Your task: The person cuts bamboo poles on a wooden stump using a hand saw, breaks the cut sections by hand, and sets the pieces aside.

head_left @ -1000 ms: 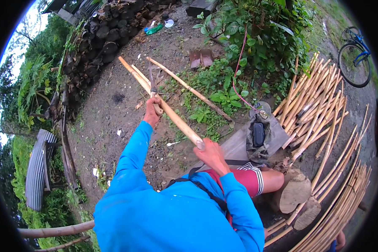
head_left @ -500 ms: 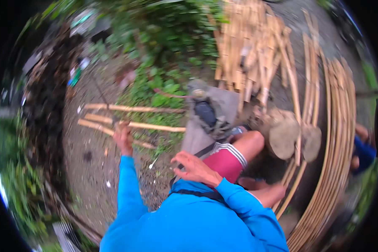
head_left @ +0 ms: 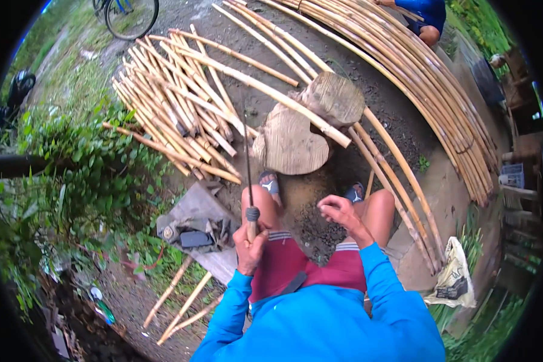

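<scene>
My left hand (head_left: 250, 248) is wrapped round the wooden handle of a machete (head_left: 250, 181), whose long thin blade points up and away, seen nearly edge-on. My right hand (head_left: 342, 217) hovers over my right knee, its fingers loosely bent and nothing visible in them. Ahead of my feet stand two log stumps, a wide one (head_left: 292, 143) and a smaller one (head_left: 335, 96). A bamboo pole (head_left: 277, 96) lies across the wide stump. The machete's tip overlaps cut bamboo pieces in view; I cannot tell whether it touches them.
Cut bamboo (head_left: 175, 102) is heaped at left. Long bamboo poles (head_left: 404, 66) curve along the right, near another person (head_left: 428, 24). Beside my left knee, a dark pouch (head_left: 196, 239) rests on a board (head_left: 193, 202). A pale sack (head_left: 455, 277) lies at right; a bicycle (head_left: 130, 15) stands far off.
My view has swung right toward the stumps. My left hand has come from the ground at left to above my left knee with the machete; my right hand has moved over my right knee.
</scene>
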`<state>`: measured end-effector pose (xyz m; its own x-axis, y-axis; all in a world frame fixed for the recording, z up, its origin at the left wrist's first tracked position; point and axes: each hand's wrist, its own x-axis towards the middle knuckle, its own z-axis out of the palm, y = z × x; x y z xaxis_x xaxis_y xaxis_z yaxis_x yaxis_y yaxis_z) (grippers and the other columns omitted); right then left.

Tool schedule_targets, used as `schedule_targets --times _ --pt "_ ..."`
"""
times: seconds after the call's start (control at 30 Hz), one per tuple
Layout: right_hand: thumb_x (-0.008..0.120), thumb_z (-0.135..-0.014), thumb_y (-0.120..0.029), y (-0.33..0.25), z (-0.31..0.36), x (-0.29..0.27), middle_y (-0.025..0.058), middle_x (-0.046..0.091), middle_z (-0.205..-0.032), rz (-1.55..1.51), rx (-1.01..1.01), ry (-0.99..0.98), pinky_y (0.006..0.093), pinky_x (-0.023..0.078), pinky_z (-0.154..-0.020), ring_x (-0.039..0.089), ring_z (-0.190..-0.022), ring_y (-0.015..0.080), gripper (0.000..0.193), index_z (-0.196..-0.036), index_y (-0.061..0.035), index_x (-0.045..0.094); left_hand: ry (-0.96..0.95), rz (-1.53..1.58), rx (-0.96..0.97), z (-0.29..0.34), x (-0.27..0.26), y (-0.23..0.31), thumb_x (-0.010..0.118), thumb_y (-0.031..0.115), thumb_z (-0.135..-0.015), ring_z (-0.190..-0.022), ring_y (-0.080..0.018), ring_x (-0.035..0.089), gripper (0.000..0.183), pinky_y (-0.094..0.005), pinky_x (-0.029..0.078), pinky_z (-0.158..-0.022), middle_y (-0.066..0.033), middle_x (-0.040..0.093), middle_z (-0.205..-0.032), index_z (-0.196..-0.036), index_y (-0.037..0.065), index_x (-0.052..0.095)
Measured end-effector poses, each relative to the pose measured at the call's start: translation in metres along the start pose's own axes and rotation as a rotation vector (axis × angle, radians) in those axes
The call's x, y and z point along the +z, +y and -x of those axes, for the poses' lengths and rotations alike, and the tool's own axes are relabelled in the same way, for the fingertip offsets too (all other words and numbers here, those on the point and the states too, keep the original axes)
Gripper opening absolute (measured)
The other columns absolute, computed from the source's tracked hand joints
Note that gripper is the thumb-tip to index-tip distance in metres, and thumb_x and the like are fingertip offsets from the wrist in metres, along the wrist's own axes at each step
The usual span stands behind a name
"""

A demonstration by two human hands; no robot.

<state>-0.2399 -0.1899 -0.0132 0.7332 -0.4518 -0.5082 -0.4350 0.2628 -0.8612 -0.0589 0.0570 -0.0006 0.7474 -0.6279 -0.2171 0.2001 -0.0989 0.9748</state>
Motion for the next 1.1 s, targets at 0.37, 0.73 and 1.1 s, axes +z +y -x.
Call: schedule_targets --times 0.37,0.73,1.1 --pt "0.066 -0.096 -0.04 0.089 -0.055 -0.118 0.0019 0.062 -0.084 -0.089 0.038 0.115 0.0285 0.043 -0.054 0.057 -0.067 0.0107 0.037 -0.106 -0.0044 0.068 0.195 0.321 -0.111 -0.063 0.013 -0.027 0.061 0.006 -0.089 -0.06 -0.0166 0.061 0.011 -0.0326 0.058 -0.058 -0.011 0.063 -0.078 -0.096 -0.002 0.058" --pt "0.065 -0.087 -0.035 0.139 -0.076 -0.147 0.0167 0.071 -0.093 0.582 0.041 0.036 0.0433 0.053 -0.081 0.069 -0.095 0.031 0.032 -0.098 -0.0051 0.072 0.159 0.105 -0.116 -0.085 0.038 -0.03 0.058 0.012 -0.09 -0.061 -0.0133 0.052 0.015 -0.0301 0.052 -0.056 -0.0071 0.056 -0.076 -0.097 -0.002 0.059" --pt "0.075 -0.077 -0.021 0.139 -0.185 -0.27 0.022 0.058 -0.112 0.984 -0.1 0.919 0.0495 0.05 -0.1 0.057 -0.115 0.044 0.04 -0.109 -0.0005 0.064 0.169 -0.112 -0.12 -0.087 0.047 -0.019 0.054 0.007 -0.089 -0.063 -0.0119 0.057 0.009 -0.032 0.06 -0.06 -0.0102 0.062 -0.086 -0.092 -0.001 0.058"
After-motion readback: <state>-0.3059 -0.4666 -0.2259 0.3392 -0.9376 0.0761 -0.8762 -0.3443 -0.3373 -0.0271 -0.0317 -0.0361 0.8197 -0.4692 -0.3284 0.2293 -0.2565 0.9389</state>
